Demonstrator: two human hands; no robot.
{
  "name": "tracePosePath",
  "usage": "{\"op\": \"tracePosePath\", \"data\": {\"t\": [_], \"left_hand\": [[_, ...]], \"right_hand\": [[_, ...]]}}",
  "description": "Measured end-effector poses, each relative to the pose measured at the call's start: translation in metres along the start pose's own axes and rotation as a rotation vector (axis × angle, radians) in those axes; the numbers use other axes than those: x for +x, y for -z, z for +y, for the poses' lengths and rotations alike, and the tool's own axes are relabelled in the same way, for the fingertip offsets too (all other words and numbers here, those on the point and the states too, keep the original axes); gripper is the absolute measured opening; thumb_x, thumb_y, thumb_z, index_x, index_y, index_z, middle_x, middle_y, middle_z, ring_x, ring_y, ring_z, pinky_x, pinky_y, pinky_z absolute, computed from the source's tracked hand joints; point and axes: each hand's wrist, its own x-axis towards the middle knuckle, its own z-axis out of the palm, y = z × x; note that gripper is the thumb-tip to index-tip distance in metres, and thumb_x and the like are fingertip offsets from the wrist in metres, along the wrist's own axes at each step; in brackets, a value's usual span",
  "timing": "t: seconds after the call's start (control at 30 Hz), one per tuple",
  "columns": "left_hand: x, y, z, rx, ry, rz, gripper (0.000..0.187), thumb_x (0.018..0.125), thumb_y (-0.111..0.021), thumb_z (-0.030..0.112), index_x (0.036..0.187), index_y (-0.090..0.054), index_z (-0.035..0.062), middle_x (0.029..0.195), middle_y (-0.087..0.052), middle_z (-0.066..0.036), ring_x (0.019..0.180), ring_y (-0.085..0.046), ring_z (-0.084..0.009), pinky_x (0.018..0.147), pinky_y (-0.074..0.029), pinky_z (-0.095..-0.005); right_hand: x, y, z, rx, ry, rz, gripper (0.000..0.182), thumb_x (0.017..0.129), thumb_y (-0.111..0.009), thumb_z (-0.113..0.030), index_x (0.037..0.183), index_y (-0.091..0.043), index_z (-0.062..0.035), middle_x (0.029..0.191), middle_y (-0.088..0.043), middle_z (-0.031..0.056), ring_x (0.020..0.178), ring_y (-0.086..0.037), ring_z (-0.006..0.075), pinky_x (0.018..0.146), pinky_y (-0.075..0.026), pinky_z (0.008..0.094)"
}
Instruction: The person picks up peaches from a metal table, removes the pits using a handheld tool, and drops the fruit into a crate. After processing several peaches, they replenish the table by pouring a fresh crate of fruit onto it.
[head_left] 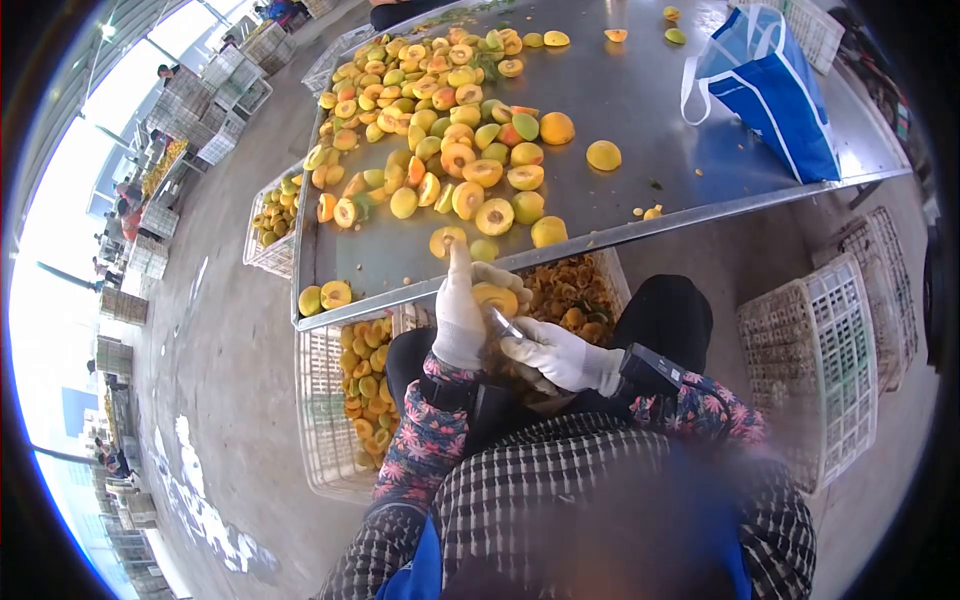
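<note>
My left hand, in a white glove, is closed around a yellow peach half just in front of the table edge. White-gloved too, my right hand grips a small knife-like tool; its shiny metal end is against or very near the peach, and its exact shape is partly hidden. Beyond my hands, many halved peaches lie piled on the metal table. Below my hands, a crate holds brownish-orange peach pits or scraps.
A white crate of peach halves stands under the table at left, with another crate beside the table. A blue bag sits on the table's right. Stacked crates stand to my right. Other people work far left.
</note>
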Motion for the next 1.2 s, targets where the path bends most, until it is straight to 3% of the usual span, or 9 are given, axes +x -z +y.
{"op": "tracePosePath", "data": {"t": [0.37,0.53,0.6,0.7,0.77,0.83,0.93,1.17,1.2], "left_hand": [[0.006,0.000,-0.013,-0.156,0.164,-0.035,0.063,0.096,-0.045,0.061,0.083,-0.055,-0.0005,0.081,-0.062,-0.017,0.072,-0.066,-0.0311,0.063,-0.057,-0.0406],[0.011,0.027,-0.011,-0.152,0.076,0.053,0.064,0.096,-0.045,0.059,0.083,-0.060,-0.0015,0.080,-0.066,-0.020,0.074,-0.068,-0.0317,0.065,-0.057,-0.0427],[0.002,0.049,-0.005,-0.058,-0.126,0.012,0.058,0.099,-0.044,0.052,0.083,-0.063,-0.0008,0.080,-0.067,-0.019,0.072,-0.067,-0.0276,0.066,-0.054,-0.0383],[0.006,0.122,0.022,0.624,-0.392,0.326,0.047,0.098,-0.054,0.040,0.083,-0.069,-0.0021,0.073,-0.067,-0.009,0.067,-0.063,-0.0139,0.065,-0.050,-0.0290],[0.019,0.183,0.028,1.242,-0.399,0.455,0.032,0.093,-0.061,0.031,0.099,-0.070,0.0015,0.088,-0.070,-0.014,0.081,-0.067,-0.0245,0.073,-0.051,-0.0341],[0.018,0.168,0.050,1.458,-0.672,0.410,0.034,0.090,-0.063,0.030,0.107,-0.068,0.0015,0.103,-0.069,-0.017,0.093,-0.067,-0.0297,0.081,-0.051,-0.0383],[0.032,0.087,0.064,1.234,-0.541,0.221,0.030,0.089,-0.062,0.020,0.113,-0.066,0.0026,0.106,-0.068,-0.017,0.096,-0.066,-0.0298,0.085,-0.050,-0.0361],[0.155,0.023,0.013,1.581,-0.852,-0.222,0.041,0.085,-0.058,0.027,0.122,-0.063,0.0103,0.119,-0.064,-0.015,0.110,-0.060,-0.0328,0.095,-0.046,-0.0422],[0.157,0.016,0.018,1.644,-0.701,-0.244,0.045,0.084,-0.060,0.030,0.124,-0.061,0.0104,0.120,-0.064,-0.015,0.111,-0.060,-0.0327,0.095,-0.046,-0.0424]], "right_hand": [[-0.008,0.029,0.022,0.831,-0.208,-0.356,0.035,0.104,-0.041,-0.039,0.101,-0.054,-0.0054,0.055,-0.038,-0.0020,0.037,-0.036,0.0094,0.035,-0.029,0.0229],[-0.029,0.044,0.020,0.529,-0.197,-0.322,0.033,0.104,-0.042,-0.035,0.104,-0.055,-0.0045,0.058,-0.044,-0.0009,0.044,-0.045,0.0109,0.041,-0.036,0.0236],[-0.022,0.046,0.034,-0.062,-0.181,-0.126,0.033,0.102,-0.046,-0.035,0.107,-0.054,-0.0030,0.064,-0.052,0.0048,0.054,-0.055,0.0179,0.049,-0.043,0.0292],[-0.023,0.045,0.027,-0.840,-0.157,0.052,0.037,0.096,-0.053,-0.029,0.121,-0.047,-0.0020,0.087,-0.064,0.0225,0.083,-0.065,0.0386,0.072,-0.050,0.0448],[-0.026,0.048,0.048,-0.985,-0.072,0.095,0.040,0.094,-0.054,-0.025,0.126,-0.045,-0.0030,0.093,-0.064,0.0274,0.090,-0.063,0.0440,0.076,-0.049,0.0490],[-0.025,0.052,0.059,-0.990,0.102,0.126,0.042,0.094,-0.054,-0.020,0.130,-0.040,-0.0025,0.084,-0.062,0.0251,0.081,-0.061,0.0439,0.072,-0.045,0.0484],[-0.021,0.051,0.057,-0.977,0.075,0.100,0.044,0.093,-0.056,-0.020,0.131,-0.041,-0.0030,0.088,-0.063,0.0257,0.085,-0.062,0.0436,0.074,-0.046,0.0492],[-0.017,0.052,0.056,-0.949,-0.039,0.111,0.045,0.091,-0.056,-0.020,0.130,-0.043,-0.0003,0.093,-0.065,0.0273,0.090,-0.063,0.0441,0.078,-0.047,0.0512],[-0.017,0.052,0.056,-0.947,-0.034,0.115,0.045,0.091,-0.056,-0.020,0.129,-0.043,0.0004,0.093,-0.065,0.0275,0.090,-0.063,0.0442,0.077,-0.047,0.0512]]}}
